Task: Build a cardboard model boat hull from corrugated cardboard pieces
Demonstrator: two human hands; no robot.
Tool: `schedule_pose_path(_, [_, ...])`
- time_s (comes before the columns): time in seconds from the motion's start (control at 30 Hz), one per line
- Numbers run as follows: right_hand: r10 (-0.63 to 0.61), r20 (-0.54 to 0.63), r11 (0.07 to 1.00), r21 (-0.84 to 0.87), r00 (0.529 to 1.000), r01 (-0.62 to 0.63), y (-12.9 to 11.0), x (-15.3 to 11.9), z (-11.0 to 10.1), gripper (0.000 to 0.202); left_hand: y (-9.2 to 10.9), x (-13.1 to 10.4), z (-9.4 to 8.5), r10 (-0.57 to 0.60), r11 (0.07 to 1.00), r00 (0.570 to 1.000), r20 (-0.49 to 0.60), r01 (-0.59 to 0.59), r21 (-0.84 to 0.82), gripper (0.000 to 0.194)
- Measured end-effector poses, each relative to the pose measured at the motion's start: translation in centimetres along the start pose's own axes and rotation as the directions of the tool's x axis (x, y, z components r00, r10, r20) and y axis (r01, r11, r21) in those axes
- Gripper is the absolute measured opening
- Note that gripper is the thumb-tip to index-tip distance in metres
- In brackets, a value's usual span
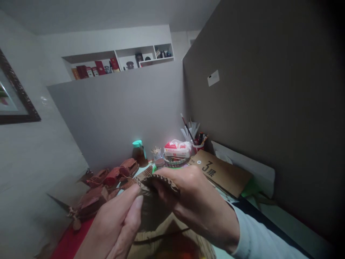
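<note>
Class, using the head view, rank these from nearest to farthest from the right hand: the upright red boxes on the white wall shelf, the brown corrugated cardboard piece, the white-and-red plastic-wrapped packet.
1. Brown corrugated cardboard piece: in the right hand's grip.
2. White-and-red plastic-wrapped packet: beyond the hands.
3. Upright red boxes: high on the white wall shelf, upper left.

Noted corrugated cardboard held between left hand at its 8 o'clock and right hand at 4, with teal-lidded jar at 11, red-and-white packet at 1, printed cardboard at 3, reddish-brown objects at 9.
</note>
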State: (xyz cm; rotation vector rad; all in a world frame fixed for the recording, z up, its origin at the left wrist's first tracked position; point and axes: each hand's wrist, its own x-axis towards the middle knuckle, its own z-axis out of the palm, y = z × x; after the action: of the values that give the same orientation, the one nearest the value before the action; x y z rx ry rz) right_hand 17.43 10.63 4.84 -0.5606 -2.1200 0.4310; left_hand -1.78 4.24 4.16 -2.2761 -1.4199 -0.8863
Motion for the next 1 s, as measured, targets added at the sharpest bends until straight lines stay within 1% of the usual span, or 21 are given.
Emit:
schedule_pose_path(0.07, [-0.001,0.014,0.999,0.033,1.0,0.0,0.0,0.1,-0.2,0.022,0.1,0.2,0.0,-0.054,0.993,0.996,0.073,0.062,-0.099,0.02])
schedule_pose_path(0.13, [0.001,0.025,0.997,0.071,1.0,-0.003,0.1,0.3,-0.3,0.026,0.3,0.4,0.0,-0.092,0.978,0.989,0.119,0.112,-0.176,0.023])
schedule_pose_path(0.23, [-0.002,0.043,0.991,0.131,0.999,-0.003,0.3,0.7,-0.4,0.027,0.4,0.7,-0.2,-0.092,0.956,0.978,0.188,0.14,-0.258,0.025])
schedule_pose_path(0.33, [0.011,0.059,0.99,0.141,0.998,-0.019,0.4,0.8,-0.4,0.024,0.2,0.9,-0.5,-0.151,0.933,0.971,0.187,0.202,-0.297,0.024])
schedule_pose_path(0.47, [0.046,0.043,0.993,0.106,0.998,-0.051,0.2,0.4,-0.2,0.026,0.4,1.2,-0.4,-0.122,0.906,0.965,0.231,0.203,-0.371,0.016])
schedule_pose_path(0.53, [0.054,0.018,0.995,0.079,0.998,-0.055,-0.2,0.0,0.1,0.023,0.7,1.4,-0.2,-0.148,0.905,0.97,0.195,0.212,-0.369,0.018])
schedule_pose_path(0.63, [0.08,0.001,0.996,0.033,0.997,-0.08,-0.9,-0.3,0.7,0.015,1.3,1.4,0.3,-0.185,0.927,0.982,0.039,0.188,-0.323,0.018])
schedule_pose_path(0.7, [0.107,0.031,0.994,0.001,0.994,-0.108,-1.4,-0.4,1.0,0.012,1.6,1.3,0.5,-0.203,0.944,0.979,-0.034,0.186,-0.273,0.017])
schedule_pose_path(0.77, [0.098,0.041,0.995,-0.021,0.994,-0.098,-1.6,-0.4,1.1,0.015,1.8,1.2,0.6,-0.228,0.947,0.972,-0.05,0.21,-0.244,0.02])
schedule_pose_path(0.87, [0.042,0.012,0.999,-0.034,0.999,-0.041,-1.6,-0.4,1.2,0.02,2.1,0.9,0.7,-0.294,0.928,0.953,-0.073,0.266,-0.262,0.026])
schedule_pose_path(0.97, [0.03,0.005,0.999,-0.027,1.0,-0.03,-1.3,-0.4,1.0,0.019,2.4,0.8,0.6,-0.34,0.908,0.933,-0.118,0.293,-0.299,0.018])
schedule_pose_path(1.0, [0.033,0.012,0.999,-0.01,0.999,-0.033,-1.3,-0.3,0.9,0.018,2.5,0.8,0.6,-0.339,0.904,0.934,-0.112,0.29,-0.314,0.015])
